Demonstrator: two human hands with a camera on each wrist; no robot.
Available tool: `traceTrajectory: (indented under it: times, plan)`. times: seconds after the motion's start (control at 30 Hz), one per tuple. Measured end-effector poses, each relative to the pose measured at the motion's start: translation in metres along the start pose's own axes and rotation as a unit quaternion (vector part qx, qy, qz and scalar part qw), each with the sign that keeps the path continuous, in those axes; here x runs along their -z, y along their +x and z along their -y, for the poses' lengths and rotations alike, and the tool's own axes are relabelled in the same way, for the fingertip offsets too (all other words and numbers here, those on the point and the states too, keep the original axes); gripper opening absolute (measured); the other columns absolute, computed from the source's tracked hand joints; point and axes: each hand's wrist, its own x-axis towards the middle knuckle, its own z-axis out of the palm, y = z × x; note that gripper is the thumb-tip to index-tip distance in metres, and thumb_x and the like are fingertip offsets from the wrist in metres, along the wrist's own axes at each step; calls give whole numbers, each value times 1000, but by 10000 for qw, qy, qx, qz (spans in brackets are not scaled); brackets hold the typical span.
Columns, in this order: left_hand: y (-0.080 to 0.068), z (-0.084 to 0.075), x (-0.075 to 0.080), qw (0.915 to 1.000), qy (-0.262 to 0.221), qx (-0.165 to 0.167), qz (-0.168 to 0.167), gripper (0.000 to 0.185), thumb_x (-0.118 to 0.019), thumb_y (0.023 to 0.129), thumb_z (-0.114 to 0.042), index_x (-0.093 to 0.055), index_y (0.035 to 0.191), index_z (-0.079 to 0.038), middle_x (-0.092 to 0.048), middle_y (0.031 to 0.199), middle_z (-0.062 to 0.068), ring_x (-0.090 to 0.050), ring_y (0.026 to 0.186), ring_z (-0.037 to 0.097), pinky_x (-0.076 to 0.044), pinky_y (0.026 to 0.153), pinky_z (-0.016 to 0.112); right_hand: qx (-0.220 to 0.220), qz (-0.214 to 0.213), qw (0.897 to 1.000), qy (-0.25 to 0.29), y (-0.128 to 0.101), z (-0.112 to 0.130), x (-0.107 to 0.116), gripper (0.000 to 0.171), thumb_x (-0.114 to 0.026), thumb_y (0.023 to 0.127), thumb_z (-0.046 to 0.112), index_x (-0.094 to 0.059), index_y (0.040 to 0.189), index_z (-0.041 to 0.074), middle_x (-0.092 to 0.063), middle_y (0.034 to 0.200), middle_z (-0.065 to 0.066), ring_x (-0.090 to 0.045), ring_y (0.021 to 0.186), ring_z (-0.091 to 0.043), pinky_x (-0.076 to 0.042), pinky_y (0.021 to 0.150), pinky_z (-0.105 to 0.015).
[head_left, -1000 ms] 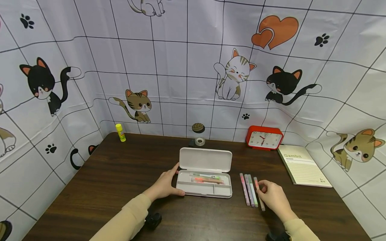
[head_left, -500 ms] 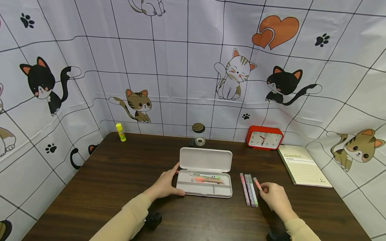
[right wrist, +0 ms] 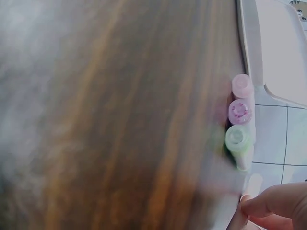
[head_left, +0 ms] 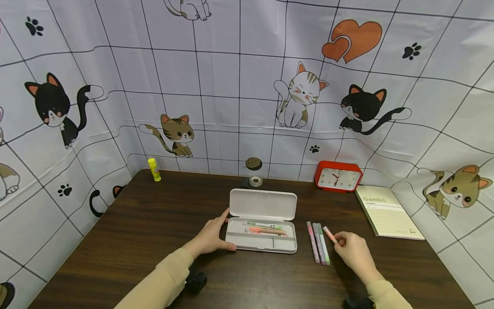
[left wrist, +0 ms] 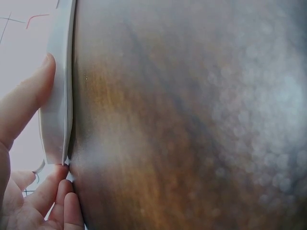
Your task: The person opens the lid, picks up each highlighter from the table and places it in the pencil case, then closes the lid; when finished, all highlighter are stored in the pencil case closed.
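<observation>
An open white pencil case [head_left: 285, 244] lies on the table with its lid [head_left: 263, 205] tilted back. Inside are a few pens, among them an orange-tipped one [head_left: 266, 231] and a green one. My left hand [head_left: 210, 237] holds the case's left end, thumb along the front wall and fingers at the left side, as the left wrist view also shows. My right hand [head_left: 352, 251] pinches a marker with a pinkish-orange barrel [head_left: 329, 234] between thumb and fingers, its end pointing up-left. Just left of it, three markers [head_left: 318, 243], pink, purple and green, lie side by side.
A red alarm clock [head_left: 338, 176] stands at the back right, near a Gambit notepad [head_left: 390, 212]. Behind the case is a tape roll [head_left: 255, 181]. A yellow glue stick [head_left: 154, 169] stands at the back left corner. A cat-patterned curtain [head_left: 216, 86] borders the table.
My right hand has picked the pinkish-orange marker out of the row's right end and turned it, its lower end drawn in toward the palm. The left hand and case have stayed put.
</observation>
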Motion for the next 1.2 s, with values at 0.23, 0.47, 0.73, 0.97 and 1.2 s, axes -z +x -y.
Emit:
traceTrajectory:
  times: [0.23, 0.47, 0.73, 0.97, 1.2]
  plan:
    - [-1, -2, 1, 10000, -22, -33, -21, 117, -88, 64, -36, -17, 152, -5, -50, 135, 16, -37, 127, 41, -30, 104, 56, 148, -193, 9997, 18, 0, 6, 1, 18, -64, 74, -2, -70, 92, -2, -56, 70, -2, -47, 61, -14, -40, 55, -28]
    - [-1, -2, 1, 10000, -31, 5, -16, 116, -88, 64, -36, -17, 152, -5, -50, 135, 16, -37, 128, 41, -30, 104, 56, 235, -216, 9995, 54, 2, 14, -1, 18, -64, 75, -1, -71, 91, 1, -55, 71, -2, -47, 63, -14, -40, 56, -29]
    - [0, -3, 1, 10000, -21, 25, -17, 116, -88, 64, -37, -18, 152, -5, -50, 135, 15, -37, 128, 41, -30, 104, 56, 511, -278, 9982, 108, 3, 30, -5, 16, -68, 75, -2, -72, 90, 3, -54, 70, 0, -46, 64, -12, -40, 57, -27]
    - [-1, -4, 2, 10000, -58, 29, -8, 116, -88, 64, -36, -18, 152, -5, -50, 134, 15, -37, 127, 41, -30, 104, 56, 764, -266, 9967, 94, 8, 51, -7, 18, -67, 76, -1, -72, 92, 4, -52, 70, 1, -44, 64, -12, -38, 56, -27]
    - [-1, -3, 1, 10000, -18, 53, -18, 116, -88, 64, -36, -18, 152, -6, -50, 135, 14, -37, 127, 40, -30, 104, 55, 819, -103, 9966, 73, 13, 69, -11, 14, -71, 77, 3, -72, 91, 8, -52, 71, 1, -45, 65, -11, -40, 57, -28]
